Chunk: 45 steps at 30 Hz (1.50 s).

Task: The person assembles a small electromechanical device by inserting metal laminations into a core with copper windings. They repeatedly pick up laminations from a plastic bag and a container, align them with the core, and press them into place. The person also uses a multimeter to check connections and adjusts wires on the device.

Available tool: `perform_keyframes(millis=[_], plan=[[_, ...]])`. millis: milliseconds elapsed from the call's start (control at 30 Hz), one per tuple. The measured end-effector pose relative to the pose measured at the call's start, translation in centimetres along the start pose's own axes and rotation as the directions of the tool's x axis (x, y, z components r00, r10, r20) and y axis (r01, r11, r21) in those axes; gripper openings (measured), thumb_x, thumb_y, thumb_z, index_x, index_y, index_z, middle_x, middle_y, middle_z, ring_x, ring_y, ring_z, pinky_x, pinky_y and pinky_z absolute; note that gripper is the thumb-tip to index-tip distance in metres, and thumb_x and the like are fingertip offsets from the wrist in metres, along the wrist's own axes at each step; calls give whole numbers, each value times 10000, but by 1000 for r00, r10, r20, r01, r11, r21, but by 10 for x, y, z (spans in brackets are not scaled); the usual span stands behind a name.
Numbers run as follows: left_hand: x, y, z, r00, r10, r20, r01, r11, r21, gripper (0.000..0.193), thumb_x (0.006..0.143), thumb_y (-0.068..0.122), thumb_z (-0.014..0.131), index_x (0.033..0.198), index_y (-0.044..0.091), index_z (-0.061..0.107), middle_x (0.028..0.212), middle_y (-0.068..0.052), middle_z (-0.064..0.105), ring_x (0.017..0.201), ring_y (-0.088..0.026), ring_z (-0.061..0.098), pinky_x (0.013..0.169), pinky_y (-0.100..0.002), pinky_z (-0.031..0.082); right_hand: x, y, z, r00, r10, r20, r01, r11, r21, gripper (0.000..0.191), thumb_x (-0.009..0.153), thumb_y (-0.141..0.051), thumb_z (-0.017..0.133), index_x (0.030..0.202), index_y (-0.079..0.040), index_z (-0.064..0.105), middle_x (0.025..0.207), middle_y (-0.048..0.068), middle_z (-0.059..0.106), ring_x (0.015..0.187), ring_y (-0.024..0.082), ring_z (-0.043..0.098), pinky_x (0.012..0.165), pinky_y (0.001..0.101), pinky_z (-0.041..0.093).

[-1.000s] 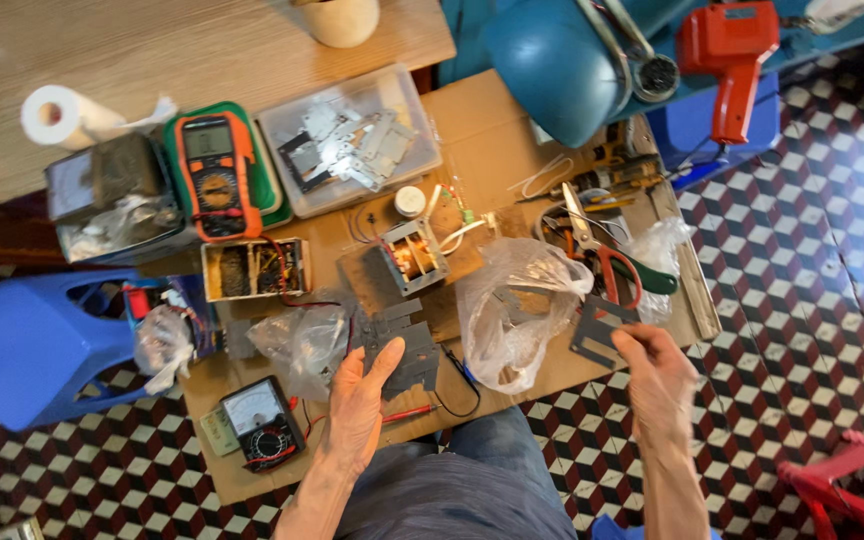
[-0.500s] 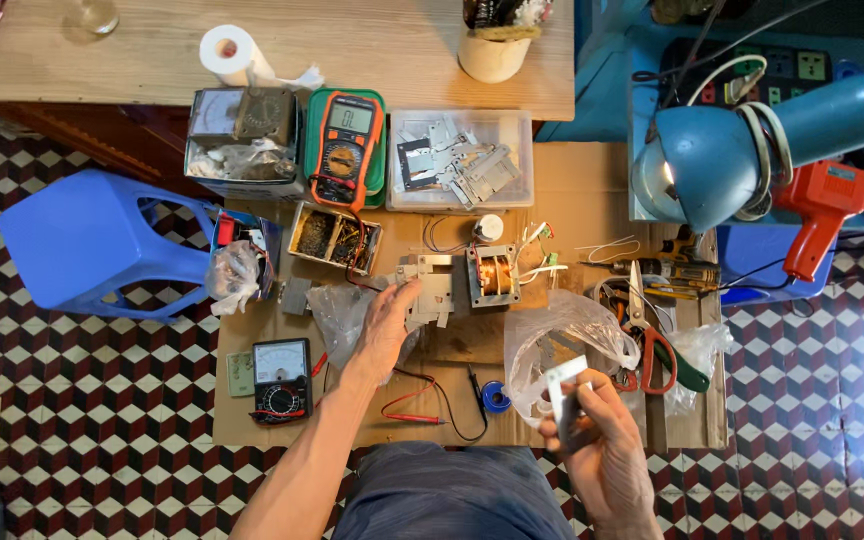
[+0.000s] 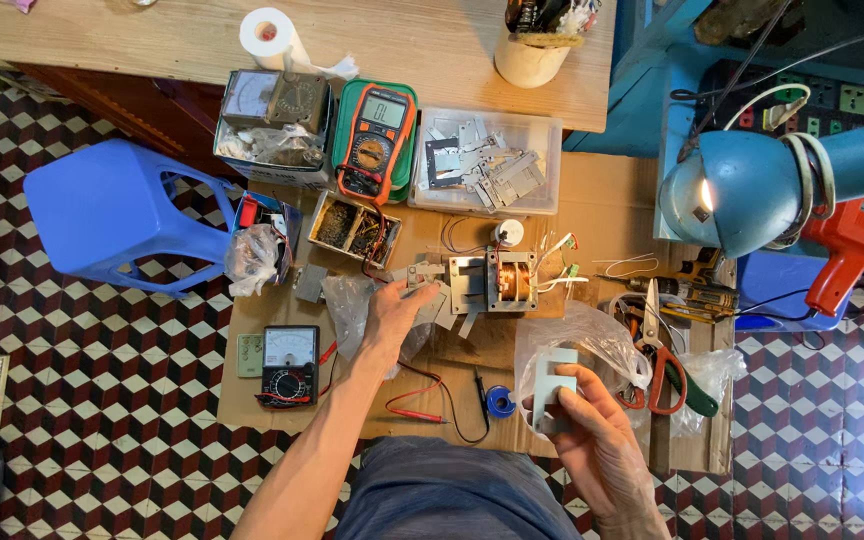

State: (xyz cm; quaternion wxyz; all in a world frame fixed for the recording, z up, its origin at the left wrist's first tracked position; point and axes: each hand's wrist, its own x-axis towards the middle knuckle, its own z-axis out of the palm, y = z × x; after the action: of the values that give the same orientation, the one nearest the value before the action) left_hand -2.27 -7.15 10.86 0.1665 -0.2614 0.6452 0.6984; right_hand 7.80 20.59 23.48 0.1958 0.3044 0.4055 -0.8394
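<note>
My left hand (image 3: 393, 318) reaches forward over the cardboard-covered table (image 3: 592, 210), and its fingers close on a few loose grey metal plates (image 3: 430, 278). These plates lie just left of a small transformer with a copper coil (image 3: 500, 282). Close to my body, my right hand (image 3: 592, 432) holds a stack of grey metal plates (image 3: 553, 385). The stack is at the mouth of a clear plastic bag (image 3: 584, 338).
Behind the transformer are an orange multimeter (image 3: 377, 140), a clear box of metal plates (image 3: 487, 162) and a box of parts (image 3: 354, 228). A black analog meter (image 3: 289, 366), probe leads (image 3: 422, 392), scissors (image 3: 658, 362), a blue lamp (image 3: 742, 195), a red heat gun (image 3: 842, 245) and a blue stool (image 3: 117, 215) surround the work.
My left hand has moved forward from the table's front to the plates by the transformer. My right hand has drawn its grey piece toward me, to the plastic bag. The view has shifted.
</note>
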Motion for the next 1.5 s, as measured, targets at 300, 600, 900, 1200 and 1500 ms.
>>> perform_keyframes(millis=[300, 600, 900, 1200, 1500], plan=[[5, -14, -26, 996, -59, -73, 55, 997, -46, 714, 846, 508, 676, 1375, 33, 610, 1271, -95, 666, 1104, -189, 609, 978, -357, 459, 10, 5, -16, 999, -4, 38, 6, 998, -57, 411, 967, -72, 624, 1371, -2, 588, 1059, 68, 650, 964, 138, 626, 914, 323, 504], [26, -20, -61, 992, 71, -100, -80, 993, -90, 470, 932, 336, 664, 1287, 29, 682, 1121, -45, 712, 977, -120, 645, 861, -284, 519, 17, 16, 0, 890, 29, 455, -199, 922, 331, 598, 1000, -368, 676, 1326, 87, 467, 1032, 178, 603, 742, 163, 481, 624, 292, 407], [9, 30, -68, 960, 143, -242, -209, 939, -274, 389, 896, 278, 736, 1188, 23, 697, 1088, -65, 744, 930, -149, 696, 811, -309, 582, -4, 8, 20, 809, -47, 586, -168, 937, 307, 926, 910, -413, 759, 1494, 156, 320, 1135, 179, 558, 975, 229, 528, 684, 340, 439], [12, 23, 13, 997, 75, -11, -75, 994, -73, 384, 914, 315, 709, 1166, 25, 728, 1050, -66, 752, 899, -129, 694, 821, -318, 584, 29, -7, 20, 980, -196, -27, 169, 898, -407, 579, 994, -262, 519, 1468, 63, 457, 1083, 212, 751, 986, 272, 721, 913, 413, 591], [6, 35, 13, 973, 165, -159, -180, 980, -84, 337, 982, 286, 597, 1156, 16, 703, 977, -52, 698, 849, -123, 703, 758, -296, 646, 68, -41, -8, 927, -341, -158, 192, 792, -579, 273, 969, -190, 647, 1141, 9, 719, 1007, 160, 755, 840, 192, 722, 764, 323, 605]])
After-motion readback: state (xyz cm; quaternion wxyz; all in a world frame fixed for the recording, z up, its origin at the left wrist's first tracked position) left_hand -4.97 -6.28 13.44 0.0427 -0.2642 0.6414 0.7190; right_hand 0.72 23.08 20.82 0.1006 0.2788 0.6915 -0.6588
